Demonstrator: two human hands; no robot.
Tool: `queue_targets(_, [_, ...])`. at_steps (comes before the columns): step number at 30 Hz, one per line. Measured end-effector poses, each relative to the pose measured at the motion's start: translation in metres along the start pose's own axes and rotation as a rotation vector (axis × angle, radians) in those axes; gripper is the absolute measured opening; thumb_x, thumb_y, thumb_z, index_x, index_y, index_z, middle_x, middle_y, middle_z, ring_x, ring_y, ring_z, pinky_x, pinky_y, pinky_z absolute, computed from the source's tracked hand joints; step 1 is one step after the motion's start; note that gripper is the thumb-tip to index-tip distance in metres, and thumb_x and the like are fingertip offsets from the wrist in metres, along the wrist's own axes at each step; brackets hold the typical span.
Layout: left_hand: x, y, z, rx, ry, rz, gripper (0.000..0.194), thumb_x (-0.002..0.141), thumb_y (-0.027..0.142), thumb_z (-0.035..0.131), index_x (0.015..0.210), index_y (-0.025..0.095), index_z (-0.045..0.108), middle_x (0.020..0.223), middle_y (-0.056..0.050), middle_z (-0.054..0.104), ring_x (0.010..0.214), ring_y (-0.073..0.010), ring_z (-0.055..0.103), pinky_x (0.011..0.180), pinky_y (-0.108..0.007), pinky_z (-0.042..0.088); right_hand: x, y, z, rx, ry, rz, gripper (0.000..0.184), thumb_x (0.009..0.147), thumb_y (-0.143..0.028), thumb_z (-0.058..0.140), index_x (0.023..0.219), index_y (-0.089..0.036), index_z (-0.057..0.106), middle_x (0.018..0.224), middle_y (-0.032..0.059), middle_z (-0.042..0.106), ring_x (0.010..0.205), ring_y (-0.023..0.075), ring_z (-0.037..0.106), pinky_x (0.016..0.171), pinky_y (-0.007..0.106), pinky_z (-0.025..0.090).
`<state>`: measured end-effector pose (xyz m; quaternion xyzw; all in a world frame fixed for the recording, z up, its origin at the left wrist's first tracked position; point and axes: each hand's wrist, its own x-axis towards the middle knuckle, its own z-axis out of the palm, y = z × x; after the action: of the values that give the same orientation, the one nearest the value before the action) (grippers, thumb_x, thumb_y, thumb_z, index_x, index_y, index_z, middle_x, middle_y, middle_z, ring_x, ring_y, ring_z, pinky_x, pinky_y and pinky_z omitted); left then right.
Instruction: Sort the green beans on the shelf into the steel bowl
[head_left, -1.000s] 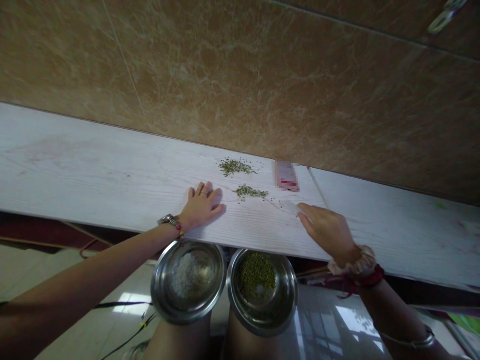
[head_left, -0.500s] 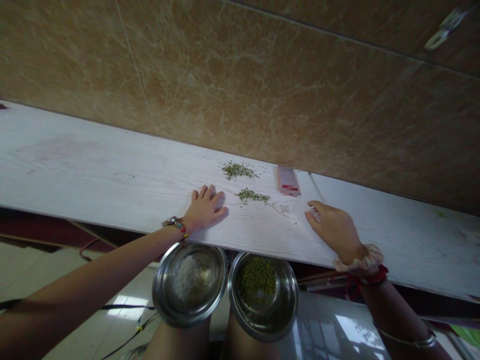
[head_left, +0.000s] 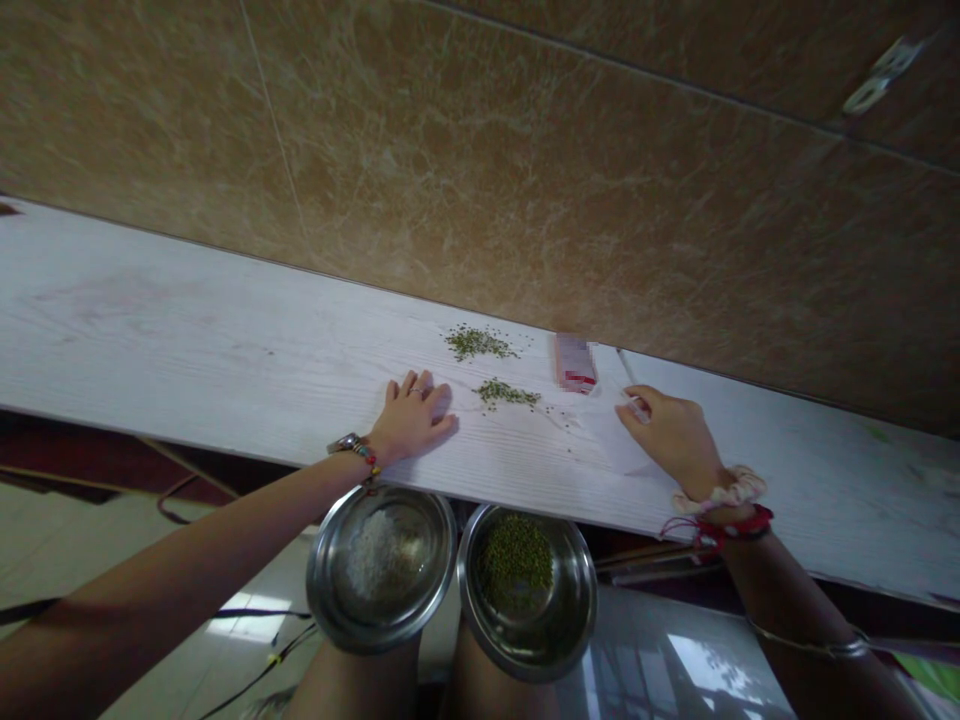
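Observation:
My left hand lies flat on the white wooden board, fingers spread and holding nothing. Just right of it are two small heaps of green beans: a far heap of beans and a nearer heap of beans. My right hand is further right, its thumb and fingers pinching a thin white translucent sheet. The sheet's material is unclear, and the fingers partly cover it. A few loose beans are scattered between the nearer heap and the sheet.
A small packet, partly blurred, lies by the brown tiled wall. Below the board's front edge, two steel bowls rest on my legs: a left bowl with white grains and a right bowl with green beans.
My right hand has shifted slightly to the right with the white sheet, away from the beans. My left hand stays flat in place on the board.

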<state>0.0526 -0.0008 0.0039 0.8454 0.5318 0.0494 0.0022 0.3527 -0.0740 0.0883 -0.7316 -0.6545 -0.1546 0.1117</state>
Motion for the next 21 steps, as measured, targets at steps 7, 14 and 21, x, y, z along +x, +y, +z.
queue_targets(7, [0.001, -0.002, 0.003, -0.030, 0.026, 0.010, 0.052, 0.088, 0.047, 0.039, 0.128, 0.016, 0.049, 0.140, -0.018, 0.039, 0.129, -0.0389, 0.031, 0.100, -0.055, 0.026, 0.005, 0.013, 0.006, 0.022, 0.034, -0.059, 0.026, 0.077, -0.027, 0.050, 0.093, -0.018, 0.069, 0.074, 0.0073, 0.072, 0.069, 0.0226, 0.068, 0.060, 0.029, 0.048])
queue_targets(14, [0.000, -0.002, 0.005, -0.083, 0.053, 0.009, 0.049, 0.087, 0.047, 0.040, 0.126, 0.020, 0.051, 0.138, -0.014, 0.042, 0.128, -0.0379, 0.031, 0.101, -0.056, 0.025, 0.009, 0.003, 0.018, -0.025, 0.131, -0.315, 0.031, 0.083, -0.025, 0.043, 0.101, -0.017, 0.068, 0.087, 0.0079, 0.074, 0.071, 0.0201, 0.067, 0.061, 0.028, 0.047])
queue_targets(21, [-0.001, -0.001, 0.001, -0.063, 0.029, 0.017, 0.050, 0.087, 0.047, 0.038, 0.126, 0.017, 0.050, 0.138, -0.017, 0.041, 0.127, -0.0390, 0.032, 0.099, -0.056, 0.026, 0.012, -0.014, 0.017, -0.125, 0.039, -0.447, 0.033, 0.088, -0.023, 0.040, 0.106, -0.016, 0.066, 0.090, 0.0093, 0.073, 0.074, 0.0188, 0.067, 0.058, 0.026, 0.044])
